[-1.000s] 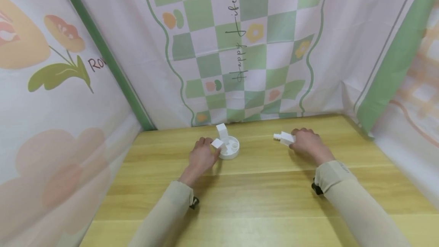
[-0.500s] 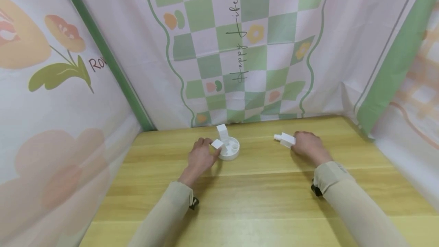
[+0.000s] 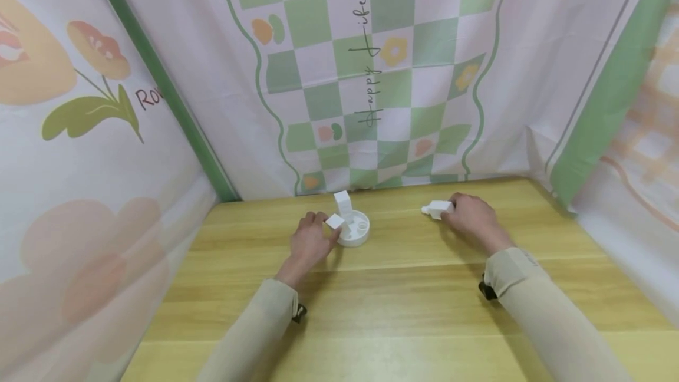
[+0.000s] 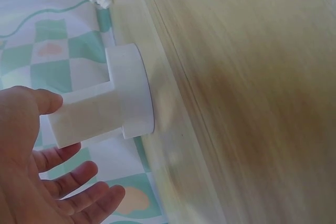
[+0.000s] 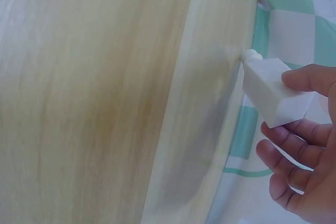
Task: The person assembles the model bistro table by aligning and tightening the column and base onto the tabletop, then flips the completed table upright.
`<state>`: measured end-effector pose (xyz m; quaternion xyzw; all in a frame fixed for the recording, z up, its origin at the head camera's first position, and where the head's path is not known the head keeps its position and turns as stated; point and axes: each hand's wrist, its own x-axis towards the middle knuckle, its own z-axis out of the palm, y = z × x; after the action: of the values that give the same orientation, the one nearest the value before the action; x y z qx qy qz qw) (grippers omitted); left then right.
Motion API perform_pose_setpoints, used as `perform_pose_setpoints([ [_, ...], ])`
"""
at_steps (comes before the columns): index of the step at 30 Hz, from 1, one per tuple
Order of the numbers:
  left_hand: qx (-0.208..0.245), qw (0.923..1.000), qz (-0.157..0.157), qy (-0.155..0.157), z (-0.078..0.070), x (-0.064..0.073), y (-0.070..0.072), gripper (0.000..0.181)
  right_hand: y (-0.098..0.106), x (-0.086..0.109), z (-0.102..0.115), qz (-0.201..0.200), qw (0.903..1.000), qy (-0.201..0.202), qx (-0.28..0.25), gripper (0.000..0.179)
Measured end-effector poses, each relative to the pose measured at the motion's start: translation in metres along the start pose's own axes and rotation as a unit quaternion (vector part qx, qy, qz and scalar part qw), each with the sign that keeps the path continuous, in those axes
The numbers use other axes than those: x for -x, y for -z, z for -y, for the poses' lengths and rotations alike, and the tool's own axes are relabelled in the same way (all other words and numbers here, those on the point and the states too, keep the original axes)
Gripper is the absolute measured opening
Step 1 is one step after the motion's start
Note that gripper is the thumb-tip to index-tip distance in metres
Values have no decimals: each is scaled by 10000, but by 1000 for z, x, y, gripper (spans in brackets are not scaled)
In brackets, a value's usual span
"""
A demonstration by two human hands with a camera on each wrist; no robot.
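Observation:
My left hand pinches a white square block by its outer end, between thumb and index finger, with the other fingers spread. That block stands upright in a round white base with round holes, which sits on the table. Behind it, a second white square block stands in the same base. To the right, my right hand pinches a loose white block between thumb and fingers. Its narrow, rounded, ridged peg points left toward the base in the head view, well apart from it.
The wood-grain table carries the base near its back edge. A printed checked curtain hangs close behind, with further cloth walls at left and right. Black straps sit at both wrists.
In the last half second my right hand has shifted slightly left and up and turned the loose block, so its peg shows shorter. My left hand and the base stay still.

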<state>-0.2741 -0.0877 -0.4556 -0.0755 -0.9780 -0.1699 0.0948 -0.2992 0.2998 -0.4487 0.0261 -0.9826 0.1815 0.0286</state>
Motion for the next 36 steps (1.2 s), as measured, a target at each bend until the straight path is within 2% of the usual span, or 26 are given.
perform_pose_setpoints([
  [8, -6, 9999, -29, -111, 2, -1, 0, 53, 1, -1, 4, -253, 9995, -5, -206, 49],
  [13, 162, 9998, -5, -140, 4, -1, 1, 51, 3, -3, 7, -298, 9990, -60, -324, 54],
  [21, 311, 9994, 28, -133, 7, -2, -1, 50, 4, -3, 14, -315, 9984, -4, -479, 55],
  [28, 311, 9994, -27, -167, 7, -2, 0, 50, 7, -2, 27, -373, 9977, 117, -552, 55],
  [36, 260, 9996, 48, -127, 9, -2, -3, 52, 5, -3, 42, -394, 9958, 205, -802, 51],
])
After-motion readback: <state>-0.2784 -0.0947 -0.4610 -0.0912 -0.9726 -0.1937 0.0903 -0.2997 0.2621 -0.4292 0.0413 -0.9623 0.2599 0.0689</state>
